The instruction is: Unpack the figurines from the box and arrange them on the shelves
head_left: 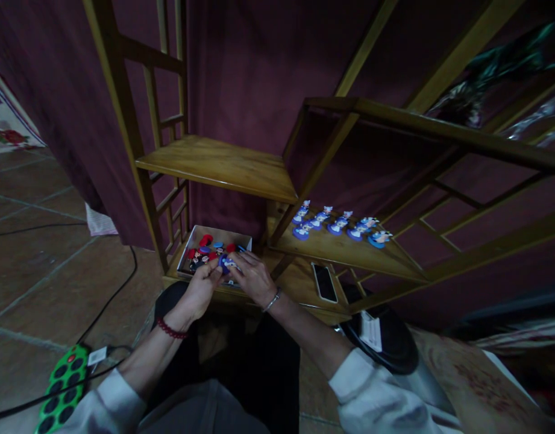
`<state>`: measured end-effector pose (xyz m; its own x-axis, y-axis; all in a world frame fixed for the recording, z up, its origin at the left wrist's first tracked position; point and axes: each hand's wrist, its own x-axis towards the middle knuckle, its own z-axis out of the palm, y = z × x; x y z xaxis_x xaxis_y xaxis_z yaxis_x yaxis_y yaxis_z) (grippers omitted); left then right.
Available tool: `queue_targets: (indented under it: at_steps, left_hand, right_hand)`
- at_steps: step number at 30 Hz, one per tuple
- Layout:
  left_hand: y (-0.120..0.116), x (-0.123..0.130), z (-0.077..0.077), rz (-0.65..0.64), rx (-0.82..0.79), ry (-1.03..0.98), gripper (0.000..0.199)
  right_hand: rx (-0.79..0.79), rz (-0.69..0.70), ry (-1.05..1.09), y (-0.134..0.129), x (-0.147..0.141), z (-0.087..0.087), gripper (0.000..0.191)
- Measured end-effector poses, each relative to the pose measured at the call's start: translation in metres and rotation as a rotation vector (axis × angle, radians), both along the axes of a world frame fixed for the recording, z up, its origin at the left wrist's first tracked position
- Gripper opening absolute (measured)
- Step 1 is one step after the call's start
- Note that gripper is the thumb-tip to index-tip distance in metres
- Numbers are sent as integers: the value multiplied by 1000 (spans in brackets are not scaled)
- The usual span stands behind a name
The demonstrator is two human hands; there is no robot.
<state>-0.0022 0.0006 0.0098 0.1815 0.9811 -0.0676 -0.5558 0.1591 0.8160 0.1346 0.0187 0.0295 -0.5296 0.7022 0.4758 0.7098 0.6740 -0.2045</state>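
Note:
A small figurine on a round purple-blue base (223,263) is held between both hands, just above the near rim of a white box. My left hand (205,286), with a red bead bracelet on its wrist, pinches the base's left edge. From the right, my right hand (253,276) has its fingers closed over the figurine's other side, partly hiding it. Behind them the open cardboard box (193,236) contains several figurines (200,258) with red, black and blue parts. Up on a wooden shelf to the right, several figurines (338,223) with purple and blue bases stand grouped.
A wooden rack surrounds the box, with a higher shelf board (218,166) above it. A phone (325,282) lies on the lower board at right. Beside my left arm, a green power strip (62,389) and black cables lie on the tiled floor.

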Motion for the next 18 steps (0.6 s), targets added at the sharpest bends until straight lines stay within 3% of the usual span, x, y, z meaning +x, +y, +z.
queue_targets:
  at_steps: [6, 18]
  left_hand:
    - [1, 0, -4, -19, 61, 39, 32]
    - [5, -1, -1, 33, -58, -92, 25]
  right_hand:
    - [-97, -169, 171, -6, -8, -4, 22]
    - [-204, -169, 218, 1, -9, 2, 21]
